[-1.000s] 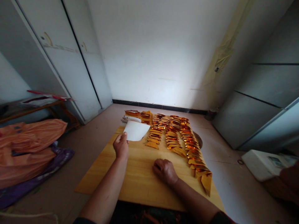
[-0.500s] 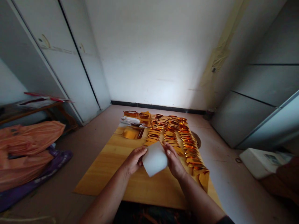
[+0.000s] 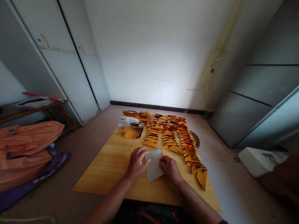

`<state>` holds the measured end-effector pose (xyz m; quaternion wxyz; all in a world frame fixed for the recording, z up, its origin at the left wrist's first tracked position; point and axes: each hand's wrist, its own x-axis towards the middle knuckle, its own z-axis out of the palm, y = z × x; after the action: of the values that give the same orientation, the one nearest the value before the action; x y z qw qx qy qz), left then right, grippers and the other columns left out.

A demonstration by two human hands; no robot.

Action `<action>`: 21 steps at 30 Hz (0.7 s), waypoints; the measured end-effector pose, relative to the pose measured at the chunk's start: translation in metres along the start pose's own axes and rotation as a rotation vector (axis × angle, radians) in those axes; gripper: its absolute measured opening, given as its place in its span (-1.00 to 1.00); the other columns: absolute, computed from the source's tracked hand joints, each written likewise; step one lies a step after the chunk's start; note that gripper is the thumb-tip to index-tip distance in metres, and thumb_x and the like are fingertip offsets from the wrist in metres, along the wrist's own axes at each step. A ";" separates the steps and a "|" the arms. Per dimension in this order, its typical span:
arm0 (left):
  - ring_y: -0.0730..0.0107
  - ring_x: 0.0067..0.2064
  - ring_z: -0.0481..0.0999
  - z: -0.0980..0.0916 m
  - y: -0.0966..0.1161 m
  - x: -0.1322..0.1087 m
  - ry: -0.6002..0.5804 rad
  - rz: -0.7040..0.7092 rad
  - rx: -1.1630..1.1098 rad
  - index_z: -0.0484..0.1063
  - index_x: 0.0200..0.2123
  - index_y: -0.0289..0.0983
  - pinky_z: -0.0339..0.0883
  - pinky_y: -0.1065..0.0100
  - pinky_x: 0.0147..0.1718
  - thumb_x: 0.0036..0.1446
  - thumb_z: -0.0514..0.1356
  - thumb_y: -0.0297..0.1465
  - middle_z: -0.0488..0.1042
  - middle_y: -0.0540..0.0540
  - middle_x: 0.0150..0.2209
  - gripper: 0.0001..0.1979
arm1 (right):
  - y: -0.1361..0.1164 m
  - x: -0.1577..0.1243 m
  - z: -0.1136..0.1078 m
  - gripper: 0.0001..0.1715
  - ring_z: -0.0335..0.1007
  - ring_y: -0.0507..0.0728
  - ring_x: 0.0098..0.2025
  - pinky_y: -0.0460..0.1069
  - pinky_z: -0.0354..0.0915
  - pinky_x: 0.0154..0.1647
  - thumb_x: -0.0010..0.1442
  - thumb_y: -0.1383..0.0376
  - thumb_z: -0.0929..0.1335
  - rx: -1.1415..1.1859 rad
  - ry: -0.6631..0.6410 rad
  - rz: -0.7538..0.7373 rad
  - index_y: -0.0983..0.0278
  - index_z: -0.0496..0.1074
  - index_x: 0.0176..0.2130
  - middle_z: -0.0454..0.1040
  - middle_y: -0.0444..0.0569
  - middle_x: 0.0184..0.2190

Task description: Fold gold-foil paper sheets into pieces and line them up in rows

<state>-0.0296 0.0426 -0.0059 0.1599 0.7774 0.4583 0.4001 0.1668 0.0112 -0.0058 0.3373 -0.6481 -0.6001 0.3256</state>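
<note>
A pale grey-white sheet of paper (image 3: 154, 166) lies nearly flat on the wooden board (image 3: 107, 168), close to its front edge. At the sheet's left side is my left hand (image 3: 137, 163), its thumb and fingers spread apart and the thumb tip on the paper. My right hand (image 3: 170, 168) has its fingers curled in, gripping the sheet's right edge. Beyond the hands, folded gold foil papers (image 3: 171, 124) stand in overlapping rows on the board. A flat gold foil sheet (image 3: 130, 132) rests at the far left of it.
White rolled or folded items (image 3: 129, 119) sit at the board's far left corner. An orange bag (image 3: 28, 137) and a purple bag (image 3: 58, 160) lie on the floor to the left. A white box (image 3: 255, 161) is at right, below a grey cabinet (image 3: 254, 90).
The paper has come down from a raised, curved position and now lies flatter on the board. My left fingers have spread apart; my right fingers have curled at its edge.
</note>
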 end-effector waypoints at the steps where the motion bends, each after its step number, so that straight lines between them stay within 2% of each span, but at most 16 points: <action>1: 0.14 0.03 0.39 -0.003 0.005 -0.006 -0.098 0.057 0.000 0.51 -0.17 -0.19 0.24 0.13 0.06 0.02 0.22 -0.29 0.47 -0.16 -0.04 -0.73 | 0.000 0.001 0.000 -0.81 0.32 0.05 -0.45 -0.11 0.18 -0.43 -0.04 0.35 0.26 -0.013 0.002 0.004 0.30 0.45 -0.41 0.46 -0.11 -0.51; 3: 0.12 0.04 0.39 -0.008 0.014 -0.019 -0.312 0.139 -0.016 0.46 -0.03 -0.19 0.25 0.15 0.06 -0.05 0.30 -0.15 0.45 -0.18 0.01 -0.51 | 0.000 0.003 -0.002 -0.82 0.36 0.06 -0.43 -0.11 0.20 -0.42 -0.03 0.36 0.27 -0.028 -0.002 0.023 0.30 0.47 -0.41 0.49 -0.08 -0.49; 5: 0.04 0.06 0.37 -0.009 0.022 -0.029 -0.426 0.200 0.014 0.42 0.04 -0.17 0.18 0.08 0.11 -0.18 0.36 -0.08 0.42 -0.19 0.05 -0.33 | 0.000 0.003 -0.005 -0.84 0.39 0.07 -0.42 -0.11 0.23 -0.42 -0.04 0.37 0.29 -0.028 -0.013 0.053 0.30 0.48 -0.43 0.51 -0.07 -0.49; 6: 0.03 0.06 0.37 -0.008 0.024 -0.032 -0.444 0.206 0.030 0.42 0.04 -0.16 0.17 0.07 0.11 -0.20 0.37 -0.10 0.42 -0.19 0.05 -0.32 | -0.001 0.003 -0.007 -0.85 0.40 0.07 -0.42 -0.11 0.24 -0.42 -0.04 0.36 0.30 -0.016 -0.030 0.063 0.30 0.48 -0.43 0.52 -0.07 -0.48; 9: 0.12 0.03 0.40 -0.002 0.026 -0.035 -0.405 0.168 0.049 0.46 -0.02 -0.16 0.20 0.13 0.07 -0.03 0.29 -0.31 0.47 -0.16 0.00 -0.56 | -0.004 -0.002 -0.017 -0.80 0.40 0.06 -0.47 -0.11 0.24 -0.48 0.05 0.26 0.32 0.046 -0.160 0.093 0.31 0.50 -0.37 0.52 -0.06 -0.48; 11: 0.22 -0.05 0.45 0.002 0.024 -0.031 -0.379 0.143 0.027 0.51 -0.12 -0.17 0.25 0.21 -0.01 0.07 0.17 -0.42 0.53 -0.13 -0.11 -0.72 | -0.006 -0.008 -0.029 -0.64 0.38 0.07 -0.53 -0.08 0.23 -0.52 0.10 0.14 0.31 0.031 -0.258 0.101 0.33 0.49 -0.21 0.50 -0.06 -0.50; 14: 0.30 -0.22 0.49 0.003 0.022 -0.022 -0.360 0.086 -0.017 0.53 -0.33 -0.20 0.27 0.32 -0.16 0.12 0.08 -0.46 0.56 -0.09 -0.31 -0.80 | -0.006 -0.017 -0.046 -0.46 0.44 0.15 -0.32 -0.01 0.31 -0.32 0.01 0.04 0.41 -0.114 -0.214 -0.131 0.31 0.48 -0.10 0.52 0.04 -0.31; 16: 0.32 -0.31 0.48 0.002 0.022 -0.016 -0.340 0.012 -0.044 0.51 -0.43 -0.22 0.25 0.37 -0.26 0.11 0.08 -0.45 0.53 -0.07 -0.41 -0.80 | -0.005 -0.020 -0.052 -0.43 0.39 0.21 -0.09 0.06 0.30 -0.09 -0.06 0.06 0.46 -0.135 -0.187 -0.345 0.26 0.48 -0.07 0.48 0.10 -0.11; 18: 0.35 -0.37 0.46 0.000 0.023 -0.010 -0.318 -0.069 -0.099 0.49 -0.46 -0.23 0.21 0.41 -0.34 0.10 0.08 -0.42 0.51 -0.05 -0.46 -0.80 | -0.002 -0.018 -0.050 -0.48 0.29 0.23 0.07 0.09 0.22 0.06 -0.03 0.14 0.45 -0.101 -0.154 -0.486 0.24 0.46 -0.06 0.38 0.12 0.05; 19: 0.36 -0.38 0.45 0.000 0.024 -0.007 -0.309 -0.106 -0.136 0.49 -0.45 -0.23 0.20 0.42 -0.37 0.11 0.08 -0.41 0.50 -0.04 -0.47 -0.80 | -0.001 -0.015 -0.045 -0.55 0.27 0.20 0.09 0.08 0.21 0.09 0.02 0.19 0.41 -0.073 -0.138 -0.507 0.24 0.45 -0.06 0.36 0.11 0.08; 21: 0.37 -0.41 0.44 0.000 0.025 -0.002 -0.298 -0.170 -0.192 0.49 -0.42 -0.22 0.18 0.44 -0.39 0.12 0.07 -0.37 0.49 -0.01 -0.49 -0.80 | 0.001 -0.006 -0.034 -0.74 0.36 0.13 -0.04 0.02 0.25 0.00 0.11 0.28 0.32 -0.001 -0.113 -0.469 0.25 0.45 -0.16 0.46 0.04 -0.07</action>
<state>-0.0154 0.0282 0.0080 0.3327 0.7677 0.4532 0.3076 0.1948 0.0040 0.0127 0.3691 -0.4720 -0.7523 0.2739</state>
